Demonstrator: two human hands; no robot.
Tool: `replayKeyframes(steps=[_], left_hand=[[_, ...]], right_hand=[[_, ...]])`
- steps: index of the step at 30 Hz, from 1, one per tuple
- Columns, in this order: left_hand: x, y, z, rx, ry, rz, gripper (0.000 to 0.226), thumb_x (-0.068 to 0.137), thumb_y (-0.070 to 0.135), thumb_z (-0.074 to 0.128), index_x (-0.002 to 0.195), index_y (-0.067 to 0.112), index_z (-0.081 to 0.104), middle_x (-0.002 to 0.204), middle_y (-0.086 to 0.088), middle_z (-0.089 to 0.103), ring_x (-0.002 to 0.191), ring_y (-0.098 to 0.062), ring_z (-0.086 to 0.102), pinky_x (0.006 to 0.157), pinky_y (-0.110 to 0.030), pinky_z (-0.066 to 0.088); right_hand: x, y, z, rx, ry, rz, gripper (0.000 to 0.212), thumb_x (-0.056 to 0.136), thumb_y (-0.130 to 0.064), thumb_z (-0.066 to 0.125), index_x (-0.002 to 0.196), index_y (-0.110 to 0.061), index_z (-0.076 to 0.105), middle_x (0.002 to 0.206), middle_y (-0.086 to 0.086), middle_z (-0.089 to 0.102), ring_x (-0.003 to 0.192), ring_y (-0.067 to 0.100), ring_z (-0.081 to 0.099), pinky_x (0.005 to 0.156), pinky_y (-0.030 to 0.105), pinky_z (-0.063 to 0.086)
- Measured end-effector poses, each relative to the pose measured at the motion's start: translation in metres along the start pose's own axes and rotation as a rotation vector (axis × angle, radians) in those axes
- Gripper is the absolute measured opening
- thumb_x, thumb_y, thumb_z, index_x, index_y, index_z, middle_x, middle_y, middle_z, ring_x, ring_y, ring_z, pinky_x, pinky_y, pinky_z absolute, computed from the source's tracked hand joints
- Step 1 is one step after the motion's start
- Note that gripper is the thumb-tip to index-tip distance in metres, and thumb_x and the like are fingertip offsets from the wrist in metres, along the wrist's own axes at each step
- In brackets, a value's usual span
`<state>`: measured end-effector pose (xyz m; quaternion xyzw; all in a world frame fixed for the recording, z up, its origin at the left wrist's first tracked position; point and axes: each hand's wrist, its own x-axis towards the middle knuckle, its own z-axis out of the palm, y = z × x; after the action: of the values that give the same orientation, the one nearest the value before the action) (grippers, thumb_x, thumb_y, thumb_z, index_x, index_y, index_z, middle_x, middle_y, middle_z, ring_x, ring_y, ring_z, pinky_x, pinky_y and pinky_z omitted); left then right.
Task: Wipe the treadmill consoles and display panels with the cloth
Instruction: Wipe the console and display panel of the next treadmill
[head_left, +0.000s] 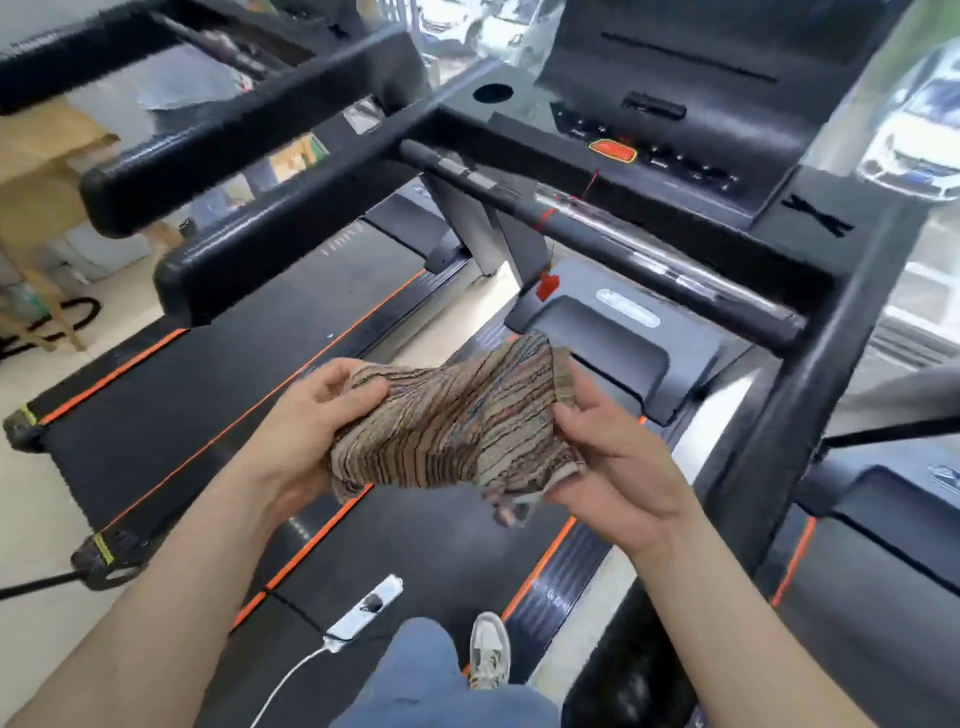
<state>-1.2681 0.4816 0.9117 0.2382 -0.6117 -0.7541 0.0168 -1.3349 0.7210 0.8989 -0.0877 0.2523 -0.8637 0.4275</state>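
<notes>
Brown striped cloth (457, 421) is held between both hands: its left edge is clutched by curled fingers of the left hand (311, 415), its right edge pinched by the right hand (618, 467). Well beyond the grip, the treadmill console (675, 135) is seen, untouched.

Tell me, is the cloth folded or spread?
Loosely spread, rumpled: the cloth stretches between left hand and right hand, each gripping an edge.
</notes>
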Motion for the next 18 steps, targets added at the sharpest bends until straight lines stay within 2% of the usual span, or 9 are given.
replayKeyframes(steps=[2, 3, 6, 7, 9, 11, 13, 16, 18], left_hand=[[0.029, 0.011, 0.014, 0.097, -0.001, 0.002, 0.007, 0.09, 0.011, 0.057, 0.096, 0.01, 0.061, 0.081, -0.007, 0.066, 0.06, -0.015, 0.061, 0.048, -0.026, 0.052], [0.042, 0.017, 0.02, 0.132, -0.005, 0.004, 0.007, 0.093, 0.011, 0.055, 0.095, 0.011, 0.062, 0.08, -0.007, 0.066, 0.061, -0.015, 0.06, 0.049, -0.027, 0.05], [0.077, 0.033, 0.037, 0.195, -0.029, 0.041, 0.013, 0.095, 0.01, 0.053, 0.095, 0.014, 0.065, 0.09, -0.01, 0.066, 0.076, -0.021, 0.059, 0.068, -0.033, 0.049], [0.087, 0.041, 0.045, 0.215, -0.065, 0.061, 0.016, 0.095, 0.009, 0.053, 0.099, 0.018, 0.066, 0.093, -0.011, 0.065, 0.078, -0.023, 0.058, 0.07, -0.034, 0.047], [0.107, 0.056, 0.064, 0.222, -0.161, 0.079, 0.032, 0.094, 0.005, 0.05, 0.108, 0.027, 0.067, 0.085, -0.013, 0.062, 0.07, -0.025, 0.053, 0.065, -0.035, 0.042], [0.126, 0.068, 0.089, 0.197, -0.245, 0.083, 0.038, 0.093, 0.001, 0.047, 0.108, 0.027, 0.07, 0.076, -0.013, 0.06, 0.066, -0.024, 0.049, 0.06, -0.033, 0.038], [0.148, 0.073, 0.114, 0.161, -0.311, 0.069, 0.035, 0.092, 0.001, 0.047, 0.107, 0.02, 0.072, 0.08, -0.014, 0.064, 0.069, -0.023, 0.054, 0.063, -0.031, 0.044], [0.188, 0.073, 0.149, 0.053, -0.391, 0.058, 0.031, 0.092, -0.001, 0.047, 0.11, 0.01, 0.069, 0.084, -0.011, 0.067, 0.07, -0.017, 0.062, 0.067, -0.027, 0.051], [0.22, 0.074, 0.17, -0.017, -0.416, 0.036, 0.029, 0.091, -0.002, 0.049, 0.107, 0.01, 0.069, 0.09, -0.012, 0.069, 0.077, -0.019, 0.064, 0.07, -0.026, 0.054]], right_hand=[[0.005, -0.012, -0.009, 0.003, 0.001, -0.03, 0.061, 0.089, 0.0, 0.056, 0.146, -0.012, 0.039, 0.138, 0.018, 0.051, 0.122, 0.034, 0.053, 0.102, 0.057, 0.039], [0.008, -0.016, -0.011, 0.018, 0.013, -0.052, 0.057, 0.091, 0.0, 0.052, 0.146, -0.013, 0.04, 0.136, 0.017, 0.053, 0.121, 0.033, 0.054, 0.102, 0.056, 0.04], [0.013, -0.027, -0.019, 0.054, 0.06, -0.139, 0.058, 0.089, -0.002, 0.058, 0.144, -0.013, 0.043, 0.134, 0.016, 0.056, 0.119, 0.031, 0.057, 0.099, 0.05, 0.047], [0.015, -0.03, -0.022, 0.074, 0.069, -0.17, 0.062, 0.086, -0.002, 0.064, 0.144, -0.012, 0.044, 0.132, 0.016, 0.058, 0.117, 0.03, 0.058, 0.096, 0.047, 0.05], [0.021, -0.043, -0.023, 0.078, 0.1, -0.244, 0.07, 0.078, 0.0, 0.071, 0.142, -0.012, 0.047, 0.126, 0.016, 0.062, 0.11, 0.028, 0.063, 0.09, 0.04, 0.053], [0.028, -0.061, -0.025, 0.021, 0.207, -0.342, 0.073, 0.07, 0.006, 0.071, 0.137, -0.013, 0.052, 0.119, 0.014, 0.065, 0.102, 0.026, 0.066, 0.087, 0.035, 0.055], [0.034, -0.078, -0.031, -0.021, 0.354, -0.427, 0.066, 0.071, 0.01, 0.063, 0.133, -0.013, 0.055, 0.119, 0.015, 0.064, 0.099, 0.025, 0.065, 0.088, 0.036, 0.054], [0.039, -0.101, -0.048, -0.035, 0.501, -0.527, 0.056, 0.083, 0.004, 0.055, 0.137, -0.009, 0.052, 0.134, 0.022, 0.054, 0.114, 0.031, 0.054, 0.106, 0.046, 0.039], [0.05, -0.116, -0.059, -0.016, 0.648, -0.616, 0.058, 0.082, 0.0, 0.058, 0.139, -0.01, 0.05, 0.133, 0.02, 0.057, 0.113, 0.031, 0.055, 0.106, 0.047, 0.038]])
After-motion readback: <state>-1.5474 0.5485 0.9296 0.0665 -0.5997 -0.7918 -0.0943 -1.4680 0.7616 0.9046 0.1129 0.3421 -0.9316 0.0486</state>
